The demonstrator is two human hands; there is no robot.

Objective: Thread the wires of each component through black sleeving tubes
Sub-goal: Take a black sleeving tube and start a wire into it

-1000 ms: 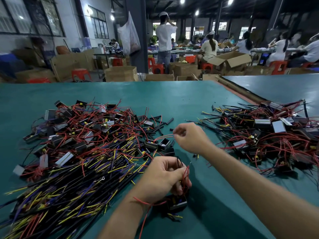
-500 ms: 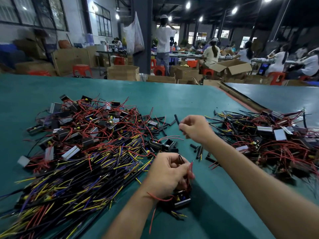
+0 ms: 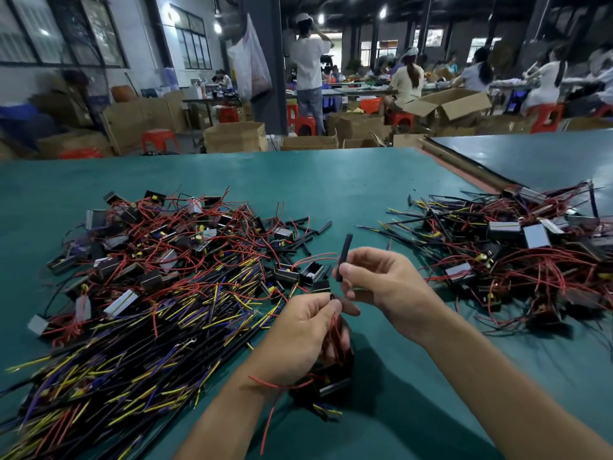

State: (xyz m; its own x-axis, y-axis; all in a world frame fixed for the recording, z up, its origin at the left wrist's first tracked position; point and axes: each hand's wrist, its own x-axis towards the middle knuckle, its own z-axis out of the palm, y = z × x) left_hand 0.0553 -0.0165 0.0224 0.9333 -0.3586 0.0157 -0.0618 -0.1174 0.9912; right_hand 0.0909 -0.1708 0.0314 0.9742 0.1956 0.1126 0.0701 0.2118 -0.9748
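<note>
Green covering lies over the wide table [image 3: 331, 180] of a big workshop. Above its near part, the right hand [image 3: 384, 280] pinches a short black tube [image 3: 343, 257] between thumb and forefinger, near its lower end, and the tube stands almost upright; the other fingers are loosely bent. Just below and to the left, the left hand [image 3: 302, 333] has its fingers curled round a bunch of red wires [image 3: 333, 330], and thumb and forefinger pinch their ends close under the tube, not yet inside it. These wires go down to a small black component [image 3: 331, 385] under the left palm; I cannot tell if it rests on the table. Left of the hands is a large heap [image 3: 149, 277] of components with red, yellow and purple wires, and some loose black tubes [image 3: 311, 230] lie at its far edge. A second heap [image 3: 517, 254] lies on the right, well apart. Behind the table stand cardboard boxes [image 3: 235, 137] and red stools [image 3: 160, 139], and several people [image 3: 406, 81] sit at other tables.
</note>
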